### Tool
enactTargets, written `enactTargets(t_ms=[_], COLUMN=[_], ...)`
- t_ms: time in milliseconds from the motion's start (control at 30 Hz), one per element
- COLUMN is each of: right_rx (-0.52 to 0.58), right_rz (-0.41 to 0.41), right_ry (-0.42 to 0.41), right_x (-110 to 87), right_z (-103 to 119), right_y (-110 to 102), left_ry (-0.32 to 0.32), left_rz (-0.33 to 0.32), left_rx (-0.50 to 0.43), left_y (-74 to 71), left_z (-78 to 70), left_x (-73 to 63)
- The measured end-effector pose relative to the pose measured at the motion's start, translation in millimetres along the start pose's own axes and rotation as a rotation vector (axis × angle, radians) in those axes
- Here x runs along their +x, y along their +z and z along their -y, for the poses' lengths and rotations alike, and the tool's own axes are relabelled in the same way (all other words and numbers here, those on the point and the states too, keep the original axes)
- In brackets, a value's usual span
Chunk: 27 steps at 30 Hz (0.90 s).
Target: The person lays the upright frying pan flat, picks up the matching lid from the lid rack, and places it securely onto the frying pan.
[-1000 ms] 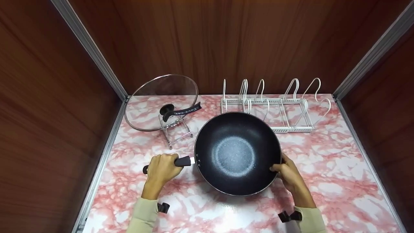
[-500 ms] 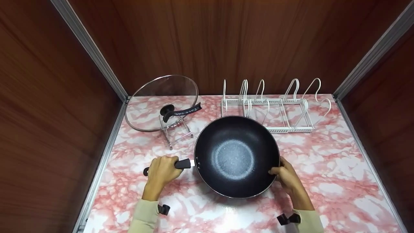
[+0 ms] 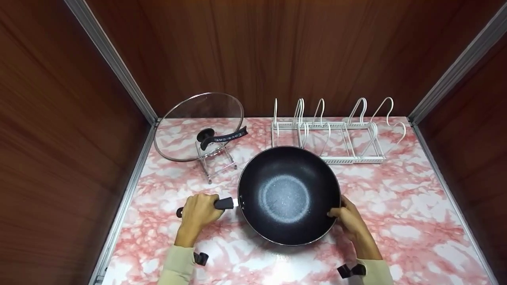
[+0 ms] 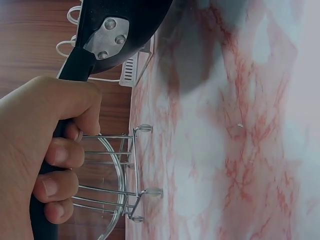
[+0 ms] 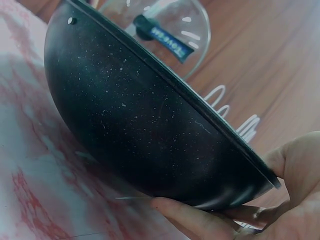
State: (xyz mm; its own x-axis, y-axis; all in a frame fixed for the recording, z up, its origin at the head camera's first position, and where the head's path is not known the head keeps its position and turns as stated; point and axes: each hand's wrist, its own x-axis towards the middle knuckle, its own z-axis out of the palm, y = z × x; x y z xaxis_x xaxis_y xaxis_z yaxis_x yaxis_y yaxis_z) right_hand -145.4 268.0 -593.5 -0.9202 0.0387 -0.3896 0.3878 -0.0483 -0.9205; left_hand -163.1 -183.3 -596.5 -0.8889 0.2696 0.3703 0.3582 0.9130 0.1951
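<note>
A black wok [image 3: 289, 196] with a speckled grey centre is held between both hands in the head view. My left hand [image 3: 201, 211] grips its black handle [image 3: 224, 203], fingers wrapped round it, as the left wrist view also shows. On the opposite side my right hand [image 3: 350, 219] pinches the rim, thumb on the inner face and fingers beneath the speckled outer wall [image 5: 140, 115]. The right wrist view shows the wok tilted. A shadow lies on the tabletop below it in the left wrist view, so it appears raised there.
A glass lid [image 3: 182, 130] with a black knob and strap-like handle leans on a small wire stand [image 3: 220, 170] at the back left. Behind the wok stands a white wire rack [image 3: 352, 159] with several curved dividers. Brown panels [image 3: 253, 51] enclose the red-and-white marbled table [image 3: 404, 233].
Both hands have brought the wok slightly toward me, away from the white rack. My grip on handle and rim stays the same. The lid and rack have not moved.
</note>
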Motion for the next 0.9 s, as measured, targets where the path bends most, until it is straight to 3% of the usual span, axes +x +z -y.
enactTargets(t_ms=[400, 900], right_rx=[-0.048, -0.103], right_rz=[-0.046, -0.076], right_ry=[0.01, 0.021], right_x=[3.4, 7.5], right_z=[-7.8, -17.2], right_y=[-1.5, -2.1], left_ry=[0.002, 0.008], left_rz=[0.034, 0.027], left_rx=[-0.018, -0.019], left_y=[7.3, 16.7], left_z=[2.2, 4.3], left_x=[-0.1, -3.1])
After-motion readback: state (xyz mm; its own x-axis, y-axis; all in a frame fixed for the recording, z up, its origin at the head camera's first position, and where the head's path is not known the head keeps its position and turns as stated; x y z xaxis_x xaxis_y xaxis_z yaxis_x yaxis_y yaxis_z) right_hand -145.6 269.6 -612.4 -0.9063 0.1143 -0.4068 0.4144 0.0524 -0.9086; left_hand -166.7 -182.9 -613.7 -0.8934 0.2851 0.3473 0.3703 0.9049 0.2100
